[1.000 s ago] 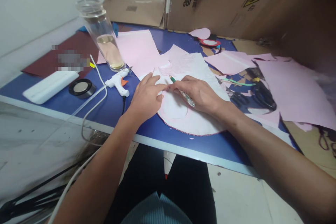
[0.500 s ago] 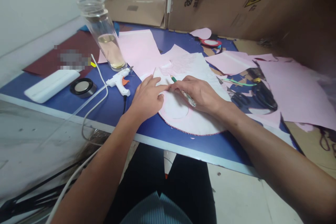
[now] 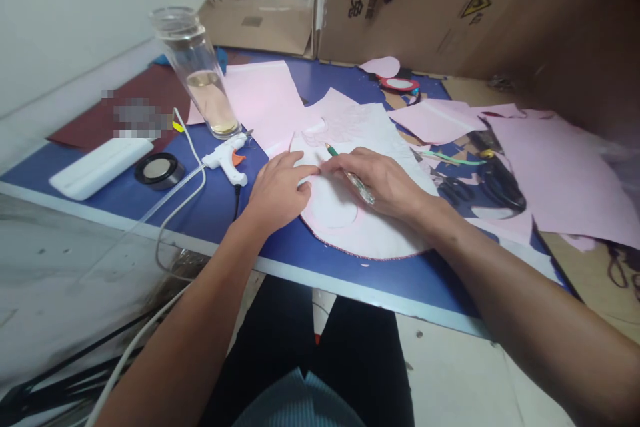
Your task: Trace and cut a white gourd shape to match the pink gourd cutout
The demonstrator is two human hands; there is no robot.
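Note:
A large pale pink round-edged sheet lies on the blue table before me. My left hand rests on its left edge, fingers bent and pressing the paper at their tips. My right hand lies on the sheet and is shut on a green-tipped pen, whose point faces away from me. The fingertips of both hands meet over a small spot on the sheet. What is pinched there is too small to make out.
A white glue gun with its cord lies left of my hands, beside a tall glass jar, a black round tin and a white case. Black scissors and pink paper scraps lie right. Cardboard boxes stand behind.
Both hands stay on the pink sheet with only slight finger shifts. The view has tilted a little.

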